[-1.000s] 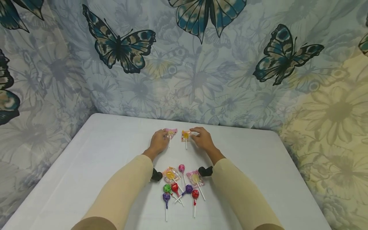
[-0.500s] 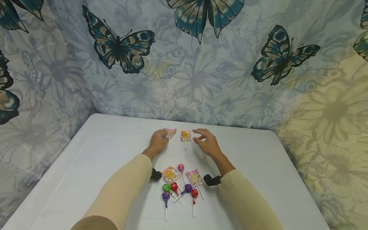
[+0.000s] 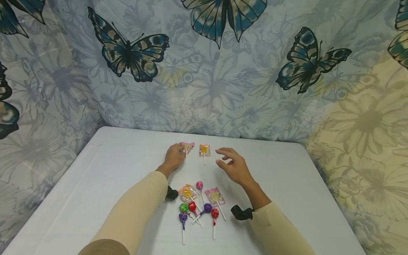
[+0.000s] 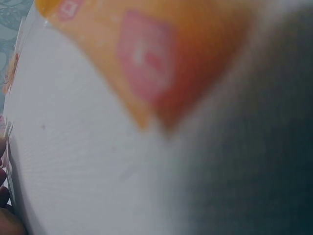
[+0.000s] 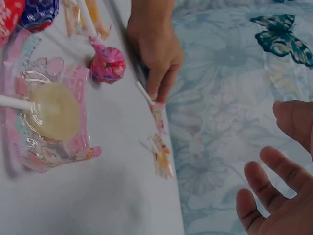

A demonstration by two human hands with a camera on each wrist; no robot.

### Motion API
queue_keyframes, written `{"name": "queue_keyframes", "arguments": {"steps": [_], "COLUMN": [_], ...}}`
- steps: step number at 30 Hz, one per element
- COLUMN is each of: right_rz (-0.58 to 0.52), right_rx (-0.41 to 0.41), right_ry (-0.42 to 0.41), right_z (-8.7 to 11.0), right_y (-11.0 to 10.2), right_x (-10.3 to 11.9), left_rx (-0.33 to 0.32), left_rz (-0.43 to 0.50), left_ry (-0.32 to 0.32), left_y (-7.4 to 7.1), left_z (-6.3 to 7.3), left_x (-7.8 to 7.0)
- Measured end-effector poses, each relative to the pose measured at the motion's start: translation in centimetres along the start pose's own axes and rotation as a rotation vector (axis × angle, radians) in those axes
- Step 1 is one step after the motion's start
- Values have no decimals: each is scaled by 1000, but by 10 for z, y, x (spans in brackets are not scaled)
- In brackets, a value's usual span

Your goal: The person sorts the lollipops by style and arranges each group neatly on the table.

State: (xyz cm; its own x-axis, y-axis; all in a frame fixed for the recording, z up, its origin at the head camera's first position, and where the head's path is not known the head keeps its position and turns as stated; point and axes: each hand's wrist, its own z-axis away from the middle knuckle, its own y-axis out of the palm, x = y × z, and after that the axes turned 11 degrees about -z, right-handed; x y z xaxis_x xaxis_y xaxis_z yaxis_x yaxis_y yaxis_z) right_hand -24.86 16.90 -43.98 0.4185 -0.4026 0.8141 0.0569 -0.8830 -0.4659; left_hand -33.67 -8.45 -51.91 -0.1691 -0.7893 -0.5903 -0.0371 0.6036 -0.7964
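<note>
Drew the right hand (image 3: 235,167) farther from the orange-wrapped lollipop (image 3: 204,150), with grip released, leaving it lying untouched on the far tabletop (image 3: 280,166); kept the left hand (image 3: 173,157) pinching the pink-wrapped lollipop (image 3: 188,147) nearby, apparently narrowing handling to that one.

I see soft, rather dim light and faint shadows on the worktop (image 3: 124,159); my left-wrist feed blurs the orange wrapper (image 4: 146,54) and darkens rightward.
</note>
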Motion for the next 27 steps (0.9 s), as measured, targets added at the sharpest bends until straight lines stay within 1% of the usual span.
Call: {"name": "queue_keyframes", "arguments": {"steps": [4, 11, 19, 24, 27], "right_rz": [-34, -33, -52, -66, -77], "right_rx": [-3, -7, -22, -29, -24], "right_ry": [-12, -10, -7, 6, 11], "right_z": [10, 27, 41, 50, 58], "right_y": [-3, -4, -4, -1, 3], "right_x": [2, 5, -1, -7, -12], "left_rx": [13, 14, -7, -37, -38], "left_rz": [-10, -11, -38, -42, -46], "left_ry": [-2, -6, 12, 36, 37], "left_y": [0, 0, -1, -1, -1], "left_z": [0, -1, 0, 0, 1], "left_x": [0, 0, 0, 0, 0]}}
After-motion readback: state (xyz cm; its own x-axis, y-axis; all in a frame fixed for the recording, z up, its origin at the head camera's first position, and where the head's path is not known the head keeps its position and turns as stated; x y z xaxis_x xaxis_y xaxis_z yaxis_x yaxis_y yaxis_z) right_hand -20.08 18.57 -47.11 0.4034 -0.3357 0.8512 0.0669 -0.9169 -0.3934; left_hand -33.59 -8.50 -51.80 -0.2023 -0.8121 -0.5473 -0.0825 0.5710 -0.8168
